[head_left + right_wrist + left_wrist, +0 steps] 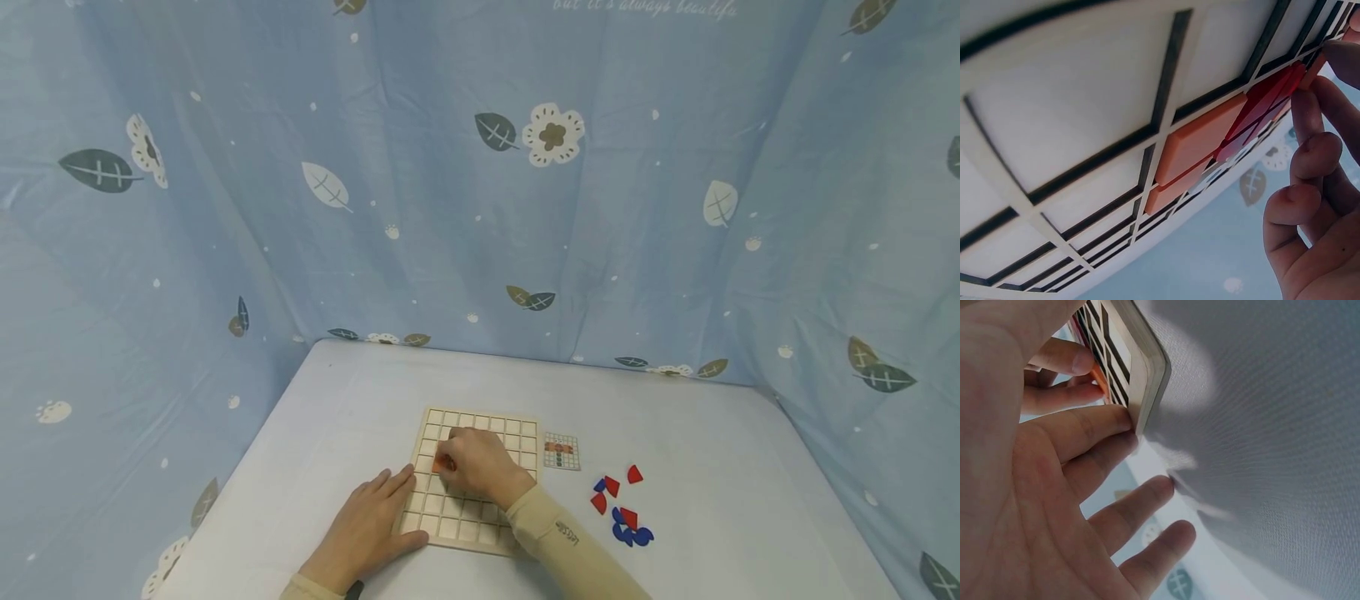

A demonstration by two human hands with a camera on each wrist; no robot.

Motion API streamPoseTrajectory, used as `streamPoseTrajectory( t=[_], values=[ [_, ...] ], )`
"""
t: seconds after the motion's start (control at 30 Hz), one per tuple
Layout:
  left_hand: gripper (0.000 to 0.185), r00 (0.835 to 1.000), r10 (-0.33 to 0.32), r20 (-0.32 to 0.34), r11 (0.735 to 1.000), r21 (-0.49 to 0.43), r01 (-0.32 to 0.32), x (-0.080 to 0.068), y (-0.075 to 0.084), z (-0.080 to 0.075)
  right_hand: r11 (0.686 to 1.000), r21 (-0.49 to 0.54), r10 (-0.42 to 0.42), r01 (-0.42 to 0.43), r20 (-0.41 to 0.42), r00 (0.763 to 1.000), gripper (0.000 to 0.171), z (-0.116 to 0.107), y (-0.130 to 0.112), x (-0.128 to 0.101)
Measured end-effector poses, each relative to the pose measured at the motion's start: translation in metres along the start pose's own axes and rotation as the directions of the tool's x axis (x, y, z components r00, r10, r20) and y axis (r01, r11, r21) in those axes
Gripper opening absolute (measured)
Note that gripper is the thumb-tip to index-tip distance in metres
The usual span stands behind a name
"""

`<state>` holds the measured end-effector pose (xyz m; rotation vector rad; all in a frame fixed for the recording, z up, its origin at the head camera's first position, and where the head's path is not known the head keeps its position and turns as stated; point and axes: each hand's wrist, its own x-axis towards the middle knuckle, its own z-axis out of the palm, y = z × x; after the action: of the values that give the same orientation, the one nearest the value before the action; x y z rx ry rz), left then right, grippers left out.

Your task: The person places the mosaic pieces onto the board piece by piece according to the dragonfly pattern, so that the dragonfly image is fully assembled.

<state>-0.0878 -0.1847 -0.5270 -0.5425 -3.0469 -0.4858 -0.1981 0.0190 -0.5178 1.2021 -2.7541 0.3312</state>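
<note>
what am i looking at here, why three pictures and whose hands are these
These are one person's two bare hands, filmed by three cameras at once. The wide picture comes from a camera on the person's head, looking down at a white table with blue flowered cloth hung around it. The other two come from cameras strapped to each wrist, so they look very close and tilted.

On the table lies a wooden grid board. The left hand rests flat at the board's near left edge. The right hand reaches over the board, its fingertips on a red tile beside orange tiles already in the squares. Right of the board are a small pattern card and loose red and blue pieces.
</note>
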Motion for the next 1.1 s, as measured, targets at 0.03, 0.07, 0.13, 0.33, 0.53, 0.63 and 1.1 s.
streamPoseTrajectory(
  t=[0.03, 0.07, 0.13, 0.33, 0.53, 0.63, 1.1],
  values=[
    [0.085, 1.0, -0.001, 0.001, 1.0, -0.001, 0.001, -0.0001, 0.0, 0.0, 1.0, 0.0, 0.0, 0.0, -0.001, 1.0, 0.004, 0.0002, 0.0, 0.0],
    [0.085, 1.0, -0.002, 0.002, 1.0, -0.003, 0.002, -0.0001, 0.0001, 0.0, 1.0, 0.001, 0.002, -0.002, -0.001, 1.0, 0.004, 0.0001, -0.0002, 0.0],
    [0.085, 1.0, -0.003, 0.005, 1.0, -0.006, 0.003, 0.0001, 0.0001, 0.0001, 1.0, 0.006, 0.006, -0.006, 0.0, 1.0, 0.004, 0.0001, -0.0005, -0.0001],
    [0.086, 1.0, -0.003, 0.014, 1.0, -0.01, 0.003, 0.0014, 0.0001, -0.0001, 0.999, 0.018, 0.035, -0.035, 0.031, 0.999, 0.007, -0.0006, -0.0006, -0.0002],
    [0.085, 1.0, -0.004, 0.015, 1.0, -0.005, 0.004, 0.0016, 0.0004, -0.0004, 0.999, 0.03, 0.035, -0.036, 0.031, 0.999, 0.008, 0.0, -0.0002, -0.0006],
    [0.086, 1.0, -0.005, 0.019, 1.0, -0.004, 0.005, 0.0012, 0.0004, -0.0005, 0.999, 0.038, 0.033, -0.034, 0.02, 0.999, 0.009, 0.0003, -0.0003, -0.0006],
    [0.087, 1.0, 0.004, 0.002, 1.0, -0.004, -0.004, 0.001, -0.0015, 0.0016, 0.998, 0.05, 0.036, -0.037, 0.014, 0.999, 0.009, -0.0011, -0.0016, -0.0035]
  ],
)
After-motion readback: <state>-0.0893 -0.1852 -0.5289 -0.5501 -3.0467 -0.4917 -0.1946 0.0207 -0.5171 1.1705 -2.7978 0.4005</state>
